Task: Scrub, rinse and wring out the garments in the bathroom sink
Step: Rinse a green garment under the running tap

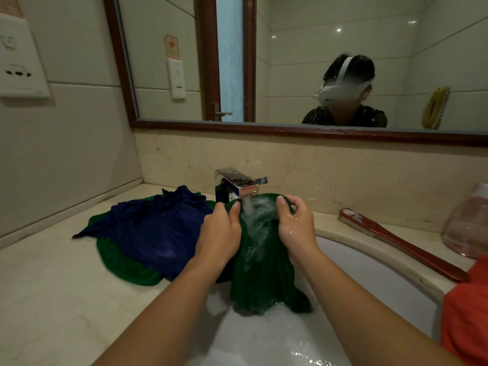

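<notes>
Both hands are clenched on the green garment (pixel 261 273). The left hand (pixel 220 231) bunches its upper edge at 9 o'clock of the water stream, and the right hand (pixel 297 225) grips the same edge at 3 o'clock. They hold the cloth up directly under the chrome tap (pixel 239 184), and running water strikes the fabric between them. The rest of the garment hangs down into the sink (pixel 369 273), its hem trailing in foamy water (pixel 266 328) at the basin's 6 o'clock side.

This looks like the rinse of this piece. The foam suggests soaping and scrubbing are already done on it, and wringing is still to come.

At 9 o'clock of the tap, a blue garment (pixel 153 228) lies crumpled on the worktop (pixel 52 286) over more green fabric (pixel 124 265). I cannot tell whether that fabric is a separate piece or part of the held one. Both look wet, but whether they are finished or waiting is unclear.

At 3 o'clock of the sink, a red long-handled scrub brush (pixel 396 241) rests on the worktop with foam on its head. An orange-red cloth (pixel 464 313) at 4 o'clock may be a further item awaiting its turn. By my estimate, the job is midway at best.
</notes>
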